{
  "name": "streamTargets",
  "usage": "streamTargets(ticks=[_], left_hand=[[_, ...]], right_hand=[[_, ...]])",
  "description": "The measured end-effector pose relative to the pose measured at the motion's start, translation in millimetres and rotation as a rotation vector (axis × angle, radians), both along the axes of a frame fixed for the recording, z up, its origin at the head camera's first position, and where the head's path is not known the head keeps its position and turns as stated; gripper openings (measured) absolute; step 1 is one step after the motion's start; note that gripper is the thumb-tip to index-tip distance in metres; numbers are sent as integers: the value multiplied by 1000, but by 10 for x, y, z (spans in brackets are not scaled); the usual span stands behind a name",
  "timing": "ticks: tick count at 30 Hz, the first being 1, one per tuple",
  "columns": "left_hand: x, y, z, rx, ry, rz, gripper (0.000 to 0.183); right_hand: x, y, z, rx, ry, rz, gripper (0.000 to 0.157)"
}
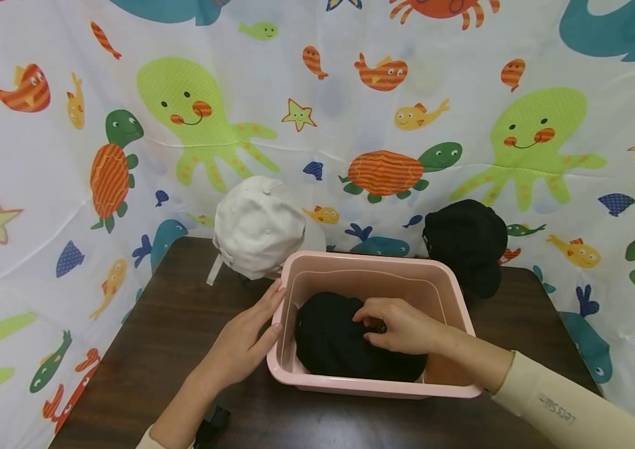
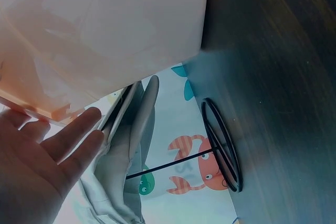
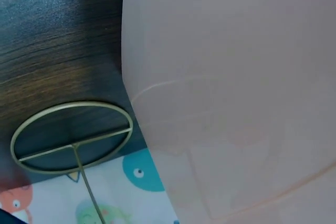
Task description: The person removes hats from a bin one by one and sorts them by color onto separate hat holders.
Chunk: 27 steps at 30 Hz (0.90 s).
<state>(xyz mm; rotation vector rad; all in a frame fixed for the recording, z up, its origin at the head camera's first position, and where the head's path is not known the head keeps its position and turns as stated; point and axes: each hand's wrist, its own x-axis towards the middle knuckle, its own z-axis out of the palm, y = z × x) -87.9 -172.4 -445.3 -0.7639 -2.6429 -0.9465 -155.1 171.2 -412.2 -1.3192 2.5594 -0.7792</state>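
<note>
A pink plastic bin (image 1: 373,388) sits on the dark wooden table, with black caps (image 1: 328,337) lying inside it. My right hand (image 1: 401,324) reaches over the bin's right side, its curled fingers and thumb pinching the black fabric; the fingertips are partly hidden. My left hand (image 1: 247,340) rests against the bin's left rim with straight fingers. In the left wrist view, the fingers (image 2: 73,135) touch the rim from outside, close to the white cap (image 2: 118,156). The right wrist view shows the bin's outer wall (image 3: 236,77) but no hand.
Behind the bin's left corner, a white cap (image 1: 258,227) hangs on a black wire stand (image 2: 223,145). At the back right is another black cap (image 1: 465,243), near a gold wire stand (image 3: 73,106). A sea-animal curtain (image 1: 328,143) borders the table. A small black object (image 1: 213,424) lies near the left wrist.
</note>
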Motion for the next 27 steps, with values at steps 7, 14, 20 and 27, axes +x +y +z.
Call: streamTargets(ticks=[7,14,20,27], left_hand=[[6,6,-11,1,-2,0,58],[11,14,-18,5,3,-2,58],[11,14,-25,4,9,-8,58],[13,6,-30,2,23,-4,58]], right_hand=[[-2,-6,-17,25,-40,-12,23],[-11,-11,-47,3,-1,39,20],[1,26,-3,-26,27,34,21],[-7,50,32,-53,77,20,22]])
